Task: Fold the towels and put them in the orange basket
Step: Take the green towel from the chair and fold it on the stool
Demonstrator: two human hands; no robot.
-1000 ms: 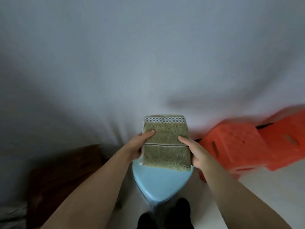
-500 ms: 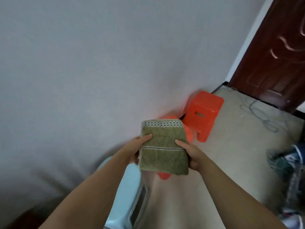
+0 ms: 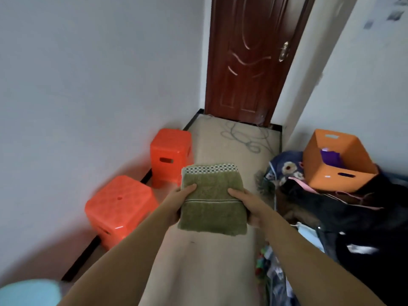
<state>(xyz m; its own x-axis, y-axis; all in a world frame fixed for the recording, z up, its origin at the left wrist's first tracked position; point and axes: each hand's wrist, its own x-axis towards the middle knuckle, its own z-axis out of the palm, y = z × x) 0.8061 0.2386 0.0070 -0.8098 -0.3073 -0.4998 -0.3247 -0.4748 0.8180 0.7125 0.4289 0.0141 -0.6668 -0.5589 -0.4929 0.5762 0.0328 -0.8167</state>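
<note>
Hidden, cropped and unclear items, head view

Fingers of the left hand (image 3: 180, 203) and the right hand (image 3: 247, 205) lay behind the folded green towel (image 3: 212, 204), only thumbs showing on top; layers of the fold could not be counted. Pale blue object (image 3: 28, 293) was cut by the lower left corner, blurred, kind not told. Orange basket (image 3: 337, 160): a purple item (image 3: 331, 159) inside was partly behind the near wall, kind unclear. Dark clothing pile (image 3: 353, 217) ran off the right edge; single garments were not separable. Small pictures on the right wall (image 3: 384, 14) were too blurred to read.
</note>
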